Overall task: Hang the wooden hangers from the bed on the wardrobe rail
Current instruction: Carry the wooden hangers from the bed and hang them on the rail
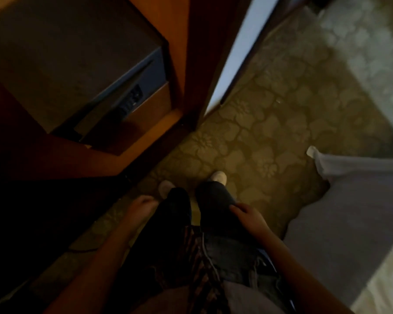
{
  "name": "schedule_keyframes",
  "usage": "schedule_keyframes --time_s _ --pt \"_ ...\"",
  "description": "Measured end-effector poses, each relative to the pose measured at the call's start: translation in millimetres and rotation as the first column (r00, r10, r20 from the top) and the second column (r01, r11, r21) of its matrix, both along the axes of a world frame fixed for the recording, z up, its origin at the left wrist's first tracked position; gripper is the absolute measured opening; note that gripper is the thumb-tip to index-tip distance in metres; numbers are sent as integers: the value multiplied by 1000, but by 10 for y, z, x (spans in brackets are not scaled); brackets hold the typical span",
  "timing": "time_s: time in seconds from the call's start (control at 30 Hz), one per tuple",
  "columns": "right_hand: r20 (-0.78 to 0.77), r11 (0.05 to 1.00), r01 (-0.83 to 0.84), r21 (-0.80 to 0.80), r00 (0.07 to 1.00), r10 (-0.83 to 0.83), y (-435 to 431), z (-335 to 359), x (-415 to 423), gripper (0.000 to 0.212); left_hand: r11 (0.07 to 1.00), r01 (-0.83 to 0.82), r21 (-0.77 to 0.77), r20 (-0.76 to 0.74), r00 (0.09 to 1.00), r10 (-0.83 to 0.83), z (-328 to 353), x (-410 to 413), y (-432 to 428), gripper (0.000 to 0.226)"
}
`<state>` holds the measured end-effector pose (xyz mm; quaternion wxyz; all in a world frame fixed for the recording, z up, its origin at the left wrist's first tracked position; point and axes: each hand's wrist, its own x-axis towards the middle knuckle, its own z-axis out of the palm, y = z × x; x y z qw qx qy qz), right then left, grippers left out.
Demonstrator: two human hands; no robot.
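Obs.: the view points straight down at my feet and is dim and slightly smeared. I stand on the patterned carpet (270, 132), between the wardrobe (100, 162), which fills the left of the frame, and the bed (354, 200), whose grey cover enters from the right edge.

Left hand (142, 206), lower centre-left: hangs beside my left thigh, fingers loosely curled, nothing in it. Right hand (247, 215), lower centre: lies against my right thigh, fingers relaxed and a little apart, also holding nothing. Both arms are down at my sides, as there is no load to carry.

Wooden hangers: none in view. The part of the bed that shows is plain cover with a white corner of sheet. I judge any hangers lie further right, out of frame.

Rail: not in view either. I judge it sits above the top edge, since only the wardrobe's low shelf and a dark safe (132, 96), upper left, show.

The white-faced door panel (241, 53), upper centre, stands angled outward, so the wardrobe opening is reachable from where I stand.

Judgement: I am empty-handed, so the step in hand is a fetch, which calls for a turn right toward the bed. Progress cannot be rated from this view. Risks: the low light, and the door edge close to my path.
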<state>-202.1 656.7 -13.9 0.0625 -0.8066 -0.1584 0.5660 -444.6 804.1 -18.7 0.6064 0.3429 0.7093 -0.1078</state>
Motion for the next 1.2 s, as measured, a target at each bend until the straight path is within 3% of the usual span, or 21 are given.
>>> schedule_keyframes --time_s 0.2,0.37,0.47,0.57,0.77,0.9,1.0,1.2 --pt "-48 981 196 6 980 -195 -653 -42 79 34 960 247 134 -27 969 -246 11 692 364 33" --pt "-140 907 420 -25 897 -419 -1251 -6 380 35 873 450 187 -93 893 -441 61 1435 57 35" --pt "-122 870 494 -10 862 -491 -1637 -6 516 28 766 607 212 -104 793 -600 33 1927 -377 26" --pt "-91 786 618 -25 781 -617 -2059 -38 661 31 589 785 189 -125 615 -779 16 2354 -795 25" --pt "-34 395 919 -3 394 -918 -2906 -65 970 41 158 957 243 -74 180 -981 -1 3362 -1249 31" --pt "20 37 999 33 37 -999 -3423 -308 1052 53 -99 971 218 -35 -94 -995 -87 4044 -1511 30" --pt "48 -158 987 41 -160 -986 -3526 -294 1112 48 -210 960 187 -19 -210 -978 -158 4755 -1675 29" --pt "73 -457 889 -11 -455 -887 -3300 -46 1185 50 -462 872 163 -67 -458 -887 -182 5859 -2255 28"
